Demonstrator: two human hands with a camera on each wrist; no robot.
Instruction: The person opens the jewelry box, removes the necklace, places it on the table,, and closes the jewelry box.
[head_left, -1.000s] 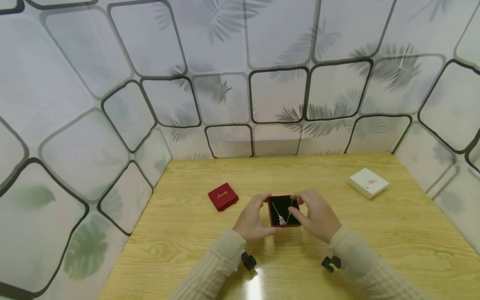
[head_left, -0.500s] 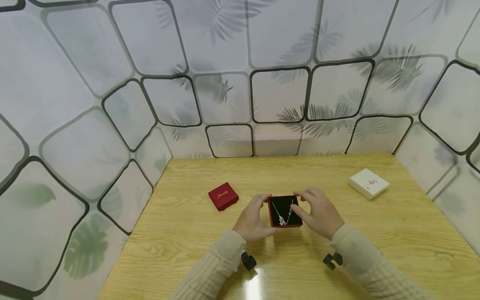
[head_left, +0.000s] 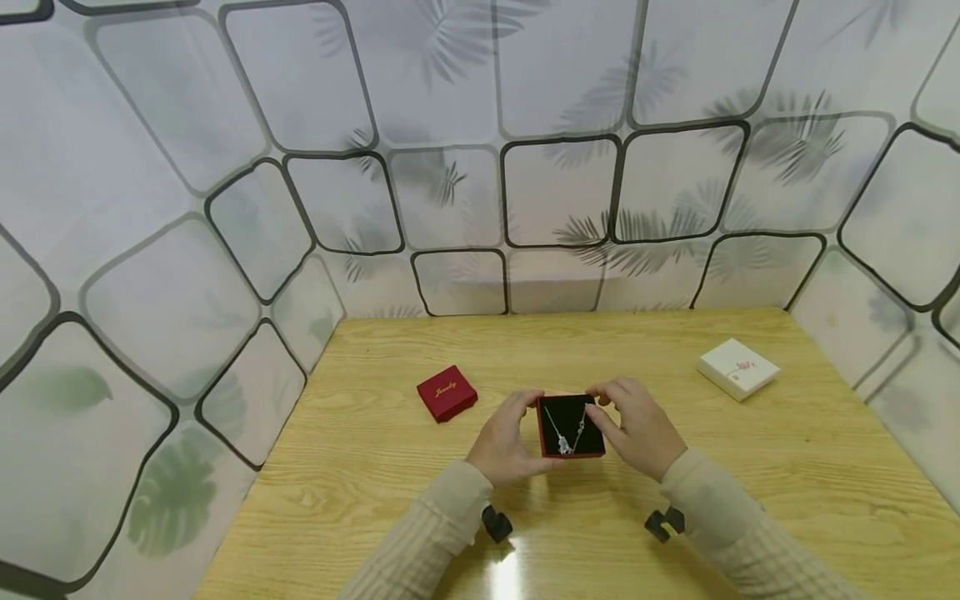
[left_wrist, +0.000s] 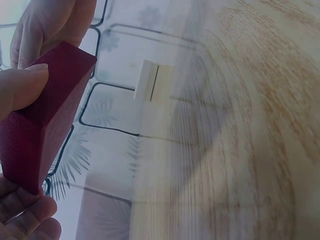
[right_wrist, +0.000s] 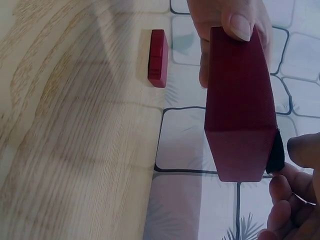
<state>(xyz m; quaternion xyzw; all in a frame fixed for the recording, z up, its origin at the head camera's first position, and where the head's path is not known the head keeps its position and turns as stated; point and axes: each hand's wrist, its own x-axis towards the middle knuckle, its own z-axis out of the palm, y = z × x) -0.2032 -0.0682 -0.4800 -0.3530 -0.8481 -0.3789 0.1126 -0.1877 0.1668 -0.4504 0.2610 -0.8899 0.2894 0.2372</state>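
A small red jewelry box (head_left: 542, 429) with a black insert (head_left: 566, 412) is held above the table. A silver necklace (head_left: 564, 445) with a pendant lies across the insert; its right strand ends near my right thumb. My left hand (head_left: 502, 442) grips the box from the left, thumb at the near side and fingers at the far side. At the right far corner, my right hand (head_left: 641, 425) has the insert's edge between thumb and forefinger. In the right wrist view a corner of the insert (right_wrist: 275, 156) sticks out of the box, against the forefinger. The box hides its far fingers partly.
A red lid (head_left: 447, 392) with gold lettering lies on the wooden table (head_left: 375, 500) to the left. At the right back sits a white box (head_left: 738, 367) with a pink flower print. Patterned walls (head_left: 555, 192) rise behind and beside the table.
My right thumb has drawn back rightward from over the insert, uncovering more of the chain's right strand. My left hand stays on the box almost unmoved.
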